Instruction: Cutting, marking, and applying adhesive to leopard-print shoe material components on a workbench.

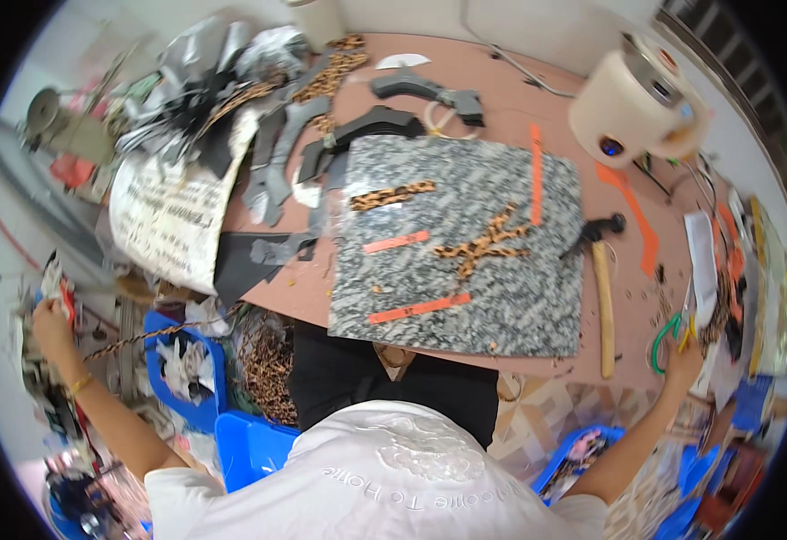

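Far out to the left, my left hand (54,331) is closed, its fingers partly hidden. A thin leopard-print strip (164,331) stretches from the table edge to that wrist and appears to run into the hand. At the right table edge my right hand (682,362) closes around the handles of scissors (665,342), green and yellow. On a speckled stone slab (384,319) several short leopard-print strips (483,247) lie crossed, with another leopard-print piece (393,195) alone. Orange strips (420,309) lie around them. A wooden-handled hammer (603,310) rests against the slab's right side.
A cream kettle (623,103) stands at the back right. Grey curved pieces (375,123) and a heap of plastic and scraps (222,76) fill the back left. Below the table are blue bins (248,450) and a bundle of leopard-print strips (267,369). A machine (60,126) is at left.
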`<state>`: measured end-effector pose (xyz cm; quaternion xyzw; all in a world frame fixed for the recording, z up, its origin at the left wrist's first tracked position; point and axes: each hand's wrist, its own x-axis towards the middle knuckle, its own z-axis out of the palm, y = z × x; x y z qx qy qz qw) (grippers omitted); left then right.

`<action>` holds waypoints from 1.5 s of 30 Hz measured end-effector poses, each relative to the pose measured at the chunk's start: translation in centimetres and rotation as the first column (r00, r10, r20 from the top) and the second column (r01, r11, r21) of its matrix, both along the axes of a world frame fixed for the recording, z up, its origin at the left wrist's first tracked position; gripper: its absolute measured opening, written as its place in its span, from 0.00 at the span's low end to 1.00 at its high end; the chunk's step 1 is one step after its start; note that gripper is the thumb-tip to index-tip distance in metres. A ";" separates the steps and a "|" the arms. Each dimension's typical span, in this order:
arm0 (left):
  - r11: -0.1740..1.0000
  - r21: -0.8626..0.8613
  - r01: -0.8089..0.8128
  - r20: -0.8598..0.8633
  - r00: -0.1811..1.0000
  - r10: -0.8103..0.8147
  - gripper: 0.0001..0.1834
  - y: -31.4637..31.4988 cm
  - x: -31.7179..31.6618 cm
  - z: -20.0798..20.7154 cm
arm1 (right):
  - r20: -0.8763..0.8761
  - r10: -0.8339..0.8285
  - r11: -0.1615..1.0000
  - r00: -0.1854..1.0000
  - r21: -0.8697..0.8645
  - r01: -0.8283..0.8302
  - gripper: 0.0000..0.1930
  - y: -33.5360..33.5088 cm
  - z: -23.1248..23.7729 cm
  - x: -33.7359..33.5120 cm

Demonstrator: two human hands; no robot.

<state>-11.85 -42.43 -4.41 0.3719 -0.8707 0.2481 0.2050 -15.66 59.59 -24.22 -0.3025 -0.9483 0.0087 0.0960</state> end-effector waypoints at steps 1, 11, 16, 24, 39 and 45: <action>0.998 0.017 -0.054 0.002 0.999 0.054 0.14 1.3 0.1 -1.5 | 0.000 0.038 0.999 0.999 -0.006 -0.038 0.24 0.0 -0.5 -0.5; 0.750 0.494 0.440 -0.214 0.898 -0.385 0.22 13.0 -5.0 -10.9 | -0.364 0.794 0.512 0.488 -0.034 -0.858 0.17 -31.1 3.7 -21.7; 0.315 0.531 0.787 -0.295 0.520 -0.802 0.11 32.8 -11.1 -12.9 | 0.061 0.980 0.152 0.189 0.378 -0.913 0.11 -38.7 -1.3 -33.8; -0.122 0.630 0.767 -0.443 0.226 -0.867 0.09 42.3 -9.0 -16.7 | -0.446 0.894 0.191 0.038 0.303 -0.934 0.08 -41.1 7.1 -26.0; -0.065 0.583 0.810 -0.350 0.178 -0.920 0.08 52.9 -19.6 -19.2 | -0.301 0.868 0.343 0.396 -0.214 -0.914 0.33 -40.0 -0.2 -2.8; -0.090 0.747 0.659 -0.354 0.278 -0.893 0.04 51.7 -21.5 -18.5 | -0.342 0.824 0.365 0.452 -0.289 -0.885 0.22 -39.9 -0.6 -3.4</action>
